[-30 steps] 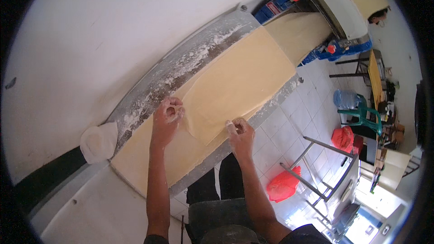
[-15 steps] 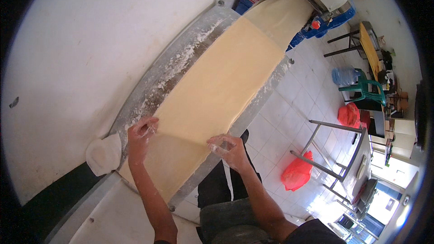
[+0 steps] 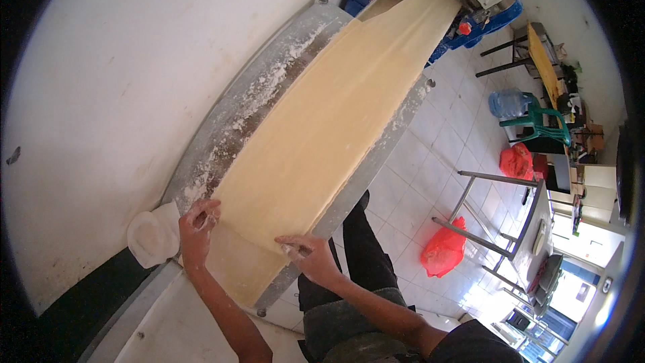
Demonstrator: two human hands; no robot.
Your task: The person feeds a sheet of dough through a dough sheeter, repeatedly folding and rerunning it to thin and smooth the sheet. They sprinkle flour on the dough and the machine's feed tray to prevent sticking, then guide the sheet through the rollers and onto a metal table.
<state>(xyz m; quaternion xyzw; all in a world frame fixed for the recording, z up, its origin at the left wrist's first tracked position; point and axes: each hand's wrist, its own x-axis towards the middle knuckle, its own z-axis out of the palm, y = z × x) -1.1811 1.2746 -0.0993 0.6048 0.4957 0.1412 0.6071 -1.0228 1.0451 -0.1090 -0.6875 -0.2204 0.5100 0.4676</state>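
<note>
Head: left hand [image 3: 195, 230] and right hand [image 3: 314, 259] pinch dough sheet [image 3: 319, 131].

White wall [image 3: 148, 67], tiled floor [image 3: 420, 161] (glossy).

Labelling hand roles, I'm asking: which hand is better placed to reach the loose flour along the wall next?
Probably the left hand: it is at the left edge of the dough sheet, near the loose flour. The right hand is at the opposite edge, with dough between it and that flour.

The dough sheet [image 3: 316, 128] looks smooth and matt, the table [image 3: 310, 23] metallic.
</note>
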